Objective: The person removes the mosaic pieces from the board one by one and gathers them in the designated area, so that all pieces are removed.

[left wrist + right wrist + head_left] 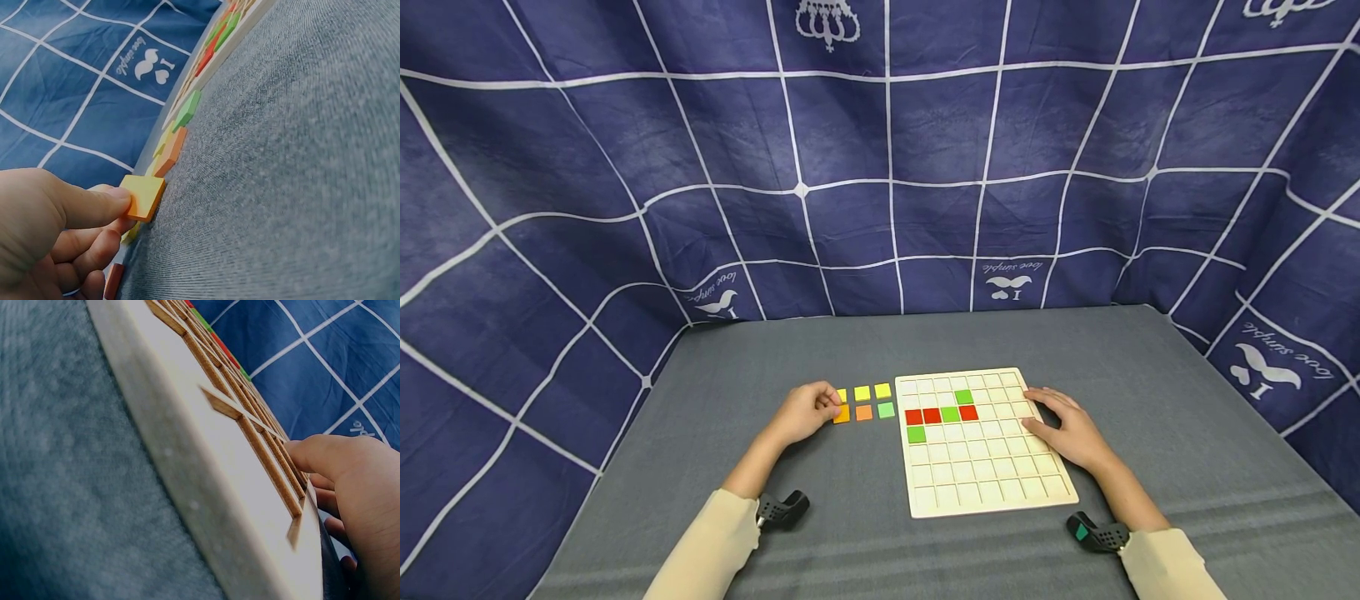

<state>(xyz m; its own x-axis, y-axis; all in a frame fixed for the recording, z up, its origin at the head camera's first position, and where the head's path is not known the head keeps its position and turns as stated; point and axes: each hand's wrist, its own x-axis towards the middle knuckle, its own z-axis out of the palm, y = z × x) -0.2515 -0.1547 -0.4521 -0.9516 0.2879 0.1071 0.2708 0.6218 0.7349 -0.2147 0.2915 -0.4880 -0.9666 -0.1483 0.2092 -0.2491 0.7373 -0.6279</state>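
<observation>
My left hand (806, 412) pinches a yellow-orange square tile (145, 197) between thumb and fingers, at the left end of a small group of tiles. Beside it lie an orange tile (864, 412) and a light green tile (886, 410), with yellow tiles (862, 392) in a row behind them. A pale wooden grid board (992, 493) lies to the right, holding red tiles (932, 415) and green tiles (963, 397) in some of its squares. My right hand (1070, 431) rests at the board's right edge, its thumb (306, 454) touching the rim.
A grey cloth (820, 542) covers the table. Behind and at both sides hangs a dark blue curtain (842, 225) with white lines. Low in the left wrist view, a reddish-brown piece (114, 280) shows beyond the left fingers. Black straps (1097, 533) sit on both wrists.
</observation>
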